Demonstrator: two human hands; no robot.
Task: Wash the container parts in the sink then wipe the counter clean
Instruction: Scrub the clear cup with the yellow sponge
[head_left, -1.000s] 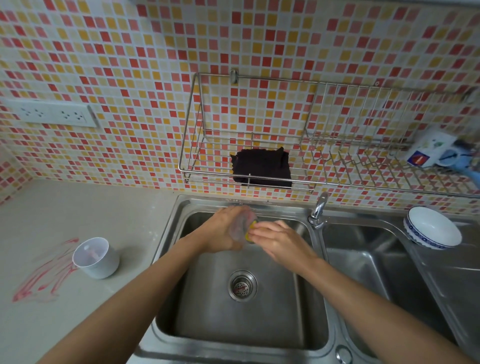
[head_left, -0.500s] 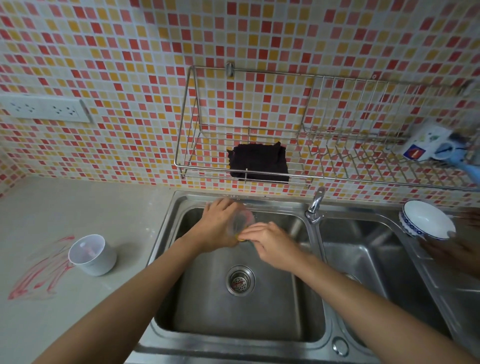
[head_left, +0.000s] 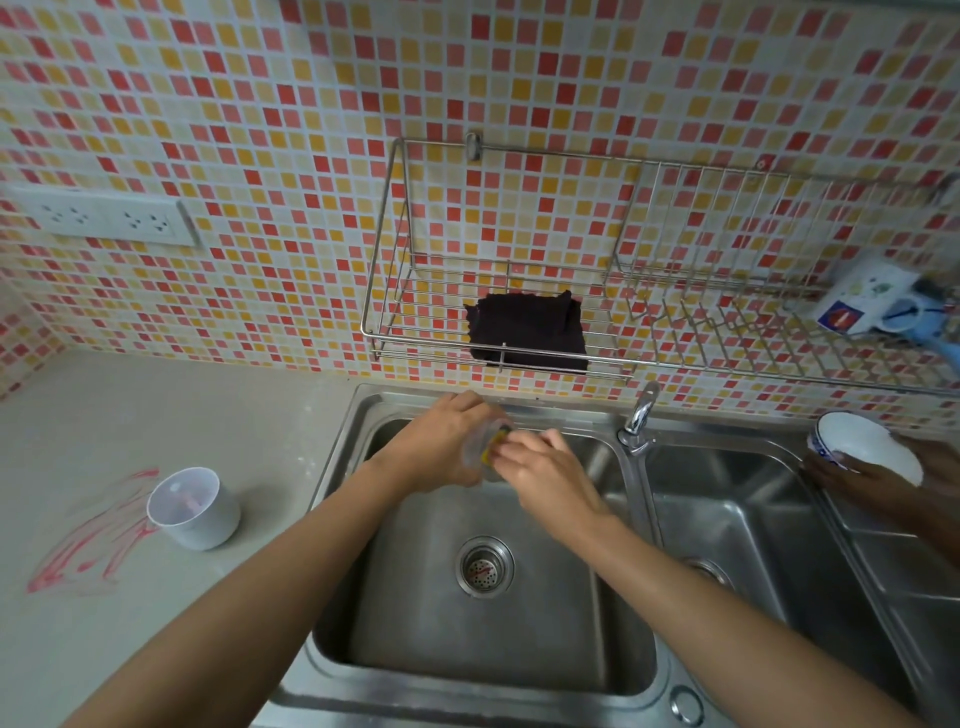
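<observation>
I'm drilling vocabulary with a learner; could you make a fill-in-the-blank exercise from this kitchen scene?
1. The cup on the counter is ____.
2. The smear beside it is ____.
3. The left hand grips a clear container part while the right hand pushes a ____ sponge into it.
Missing words: white; red; yellow.

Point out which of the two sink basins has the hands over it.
The left basin: the left hand grips a clear container part above it, the right hand touching it. The right basin lies beyond the tap.
</observation>
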